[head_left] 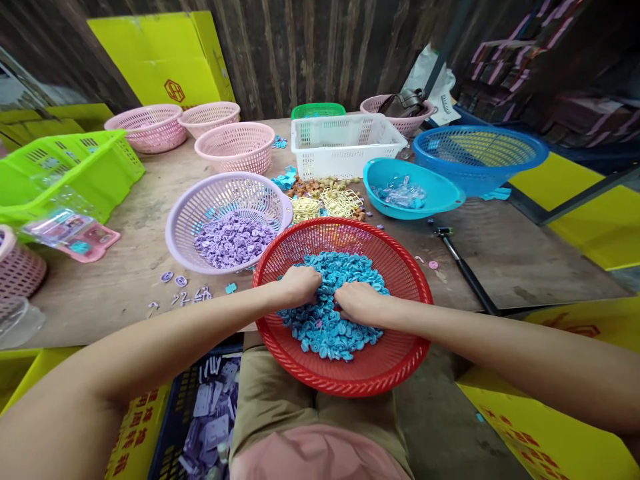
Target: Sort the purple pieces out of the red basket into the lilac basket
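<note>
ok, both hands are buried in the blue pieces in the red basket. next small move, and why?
Probably close the fingers and lift out a small batch. Both the left hand and the right hand lie palms down, dug into the pile of small blue plastic pieces in the round red plastic basket, which rests on the lap against the table edge. Whether either hand already grips anything is hidden.

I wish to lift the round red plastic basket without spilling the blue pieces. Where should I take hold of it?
Probably at the thick rolled rim of the round red plastic basket, on its left and right sides at once, coming from outside. The mesh wall is sloped, and the left hand and right hand are buried in the blue plastic pieces heaped in the middle.
</note>
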A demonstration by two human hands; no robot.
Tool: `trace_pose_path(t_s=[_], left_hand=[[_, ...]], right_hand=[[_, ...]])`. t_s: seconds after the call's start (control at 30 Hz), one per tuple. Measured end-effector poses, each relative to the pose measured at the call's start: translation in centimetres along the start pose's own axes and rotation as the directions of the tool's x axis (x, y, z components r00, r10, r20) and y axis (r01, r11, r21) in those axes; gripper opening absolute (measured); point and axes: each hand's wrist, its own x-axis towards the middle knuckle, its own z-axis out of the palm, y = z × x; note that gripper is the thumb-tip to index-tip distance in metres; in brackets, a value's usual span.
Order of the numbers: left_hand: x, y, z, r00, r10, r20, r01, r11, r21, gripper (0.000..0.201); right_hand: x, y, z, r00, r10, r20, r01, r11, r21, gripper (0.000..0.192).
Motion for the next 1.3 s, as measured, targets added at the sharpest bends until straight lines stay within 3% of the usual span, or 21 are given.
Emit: trace_pose_path(t_s=[0.13, 0.2, 0.27, 0.3, 0.37, 0.43, 0.5, 0.6, 0.7, 0.8, 0.83, 0.9, 0.97, 1.0, 1.03, 1.07, 1.13, 1.2, 1.23, 1.3], left_hand=[[0.4, 0.1, -0.3, 1.000, -0.021, -0.015, 0.021, 1.000, -0.020, 0.019], [0.4, -0.4, -0.5, 0.999, -0.036, -0.010, 0.034, 0.995, -0.096, 0.017], [0.2, -1.2, -0.8, 1.000, -0.008, 0.007, 0.009, 0.968, -0.252, 0.016], [-0.1, -1.6, -1.0, 0.999, 0.023, 0.022, -0.014, 0.932, -0.362, 0.017], [-0.8, -2.1, -1.5, 0.993, 0.097, 0.064, -0.037, 0.785, -0.618, 0.021], [-1.8, -2.2, -2.0, 0.982, 0.150, 0.116, 0.016, 0.543, -0.839, 0.021], [-2.8, -2.0, -2.5, 0.972, 0.165, 0.165, 0.108, 0.309, -0.945, 0.018], [-4.4, -2.3, -3.4, 0.974, 0.103, 0.201, 0.185, 0.146, -0.972, 0.021], [-5.8, -4.5, -4.7, 0.994, -0.078, 0.082, 0.093, 0.154, -0.984, 0.027], [-7.1, -8.7, -6.1, 0.937, -0.337, -0.088, 0.014, 0.287, -0.958, 0.030], [-7.5, -10.2, -6.4, 0.893, -0.433, -0.122, 0.051, 0.366, -0.929, 0.031], [-8.2, -12.5, -6.8, 0.746, -0.626, -0.229, 0.217, 0.553, -0.804, 0.037], [-8.8, -13.4, -6.6, 0.606, -0.699, -0.380, 0.372, 0.671, -0.641, 0.046], [-9.0, -13.2, -6.3, 0.580, -0.684, -0.443, 0.403, 0.713, -0.573, 0.048], [-9.1, -12.5, -5.9, 0.590, -0.642, -0.489, 0.396, 0.758, -0.518, 0.048], [-9.1, -11.6, -5.5, 0.634, -0.576, -0.516, 0.352, 0.809, -0.471, 0.045], [-8.5, -9.0, -4.7, 0.767, -0.384, -0.514, 0.198, 0.903, -0.380, 0.035], [-7.2, -6.1, -3.7, 0.890, -0.114, -0.442, -0.023, 0.956, -0.291, 0.028], [-6.4, -4.7, -3.1, 0.922, 0.037, -0.386, -0.144, 0.957, -0.252, 0.026], [-4.6, -2.6, -1.8, 0.929, 0.254, -0.268, -0.310, 0.932, -0.188, 0.026]], right_hand=[[0.1, 0.8, 0.4, 0.999, 0.021, -0.042, -0.020, 0.999, 0.026, 0.021], [0.3, 1.9, 0.4, 0.998, 0.020, -0.052, -0.012, 0.989, 0.149, 0.016], [0.4, 3.1, 0.1, 1.000, 0.001, -0.015, 0.005, 0.926, 0.377, 0.012], [0.4, 3.7, -0.2, 1.000, -0.018, 0.021, 0.004, 0.854, 0.521, 0.011], [0.1, 4.7, -0.7, 0.988, -0.085, 0.126, -0.048, 0.609, 0.792, 0.011], [-0.4, 5.3, -1.1, 0.961, -0.180, 0.209, -0.149, 0.298, 0.943, 0.012], [-0.7, 5.6, -1.3, 0.946, -0.227, 0.232, -0.221, 0.071, 0.973, 0.013], [-0.1, 5.2, -2.0, 0.950, -0.209, 0.233, -0.249, -0.056, 0.967, 0.011], [2.2, 3.2, -4.7, 0.969, -0.166, 0.185, -0.193, -0.033, 0.981, 0.010], [5.4, -0.2, -9.5, 0.989, -0.146, -0.008, 0.016, 0.054, 0.998, 0.007], [6.3, -1.3, -11.2, 0.987, -0.115, -0.109, 0.119, 0.085, 0.989, 0.007], [7.4, -2.8, -14.0, 0.960, -0.089, -0.266, 0.279, 0.214, 0.936, 0.014], [7.4, -3.3, -15.0, 0.925, -0.083, -0.370, 0.368, 0.428, 0.825, 0.020], [7.1, -3.0, -14.8, 0.915, -0.101, -0.390, 0.379, 0.542, 0.750, 0.020], [6.7, -2.6, -14.0, 0.912, -0.130, -0.389, 0.377, 0.640, 0.669, 0.018], [6.1, -2.0, -12.7, 0.913, -0.170, -0.370, 0.372, 0.718, 0.588, 0.017], [5.0, -0.7, -9.4, 0.915, -0.269, -0.300, 0.385, 0.802, 0.456, 0.019], [3.9, 0.6, -5.9, 0.896, -0.368, -0.248, 0.436, 0.834, 0.337, 0.022], [3.4, 1.2, -4.3, 0.882, -0.421, -0.211, 0.466, 0.842, 0.271, 0.023], [2.3, 2.2, -2.2, 0.871, -0.475, -0.128, 0.491, 0.857, 0.157, 0.027]])
